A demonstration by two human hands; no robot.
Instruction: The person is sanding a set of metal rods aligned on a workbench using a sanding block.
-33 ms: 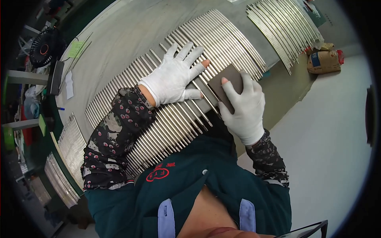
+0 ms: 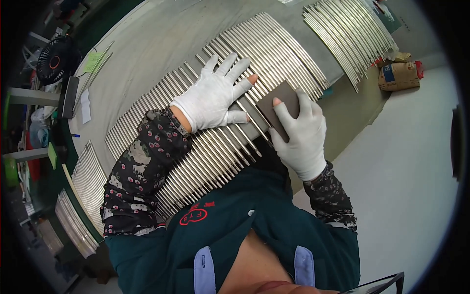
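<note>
A long row of thin shiny metal rods (image 2: 264, 46) lies side by side across the grey table (image 2: 156, 44). My left hand (image 2: 215, 98), in a white glove with cut fingertips, rests flat on the rods with its fingers spread and holds nothing. My right hand (image 2: 301, 134), also gloved, grips a flat dark grey-brown block (image 2: 284, 98) and presses it on the near ends of the rods, just right of my left thumb. My patterned left sleeve lies across the rods.
A second batch of rods (image 2: 347, 34) lies at the far right of the table. More rod bundles (image 2: 83, 181) sit at the left edge. Brown sacks (image 2: 399, 73) stand on the pale floor (image 2: 406, 186) to the right. A small fan (image 2: 54, 61) stands far left.
</note>
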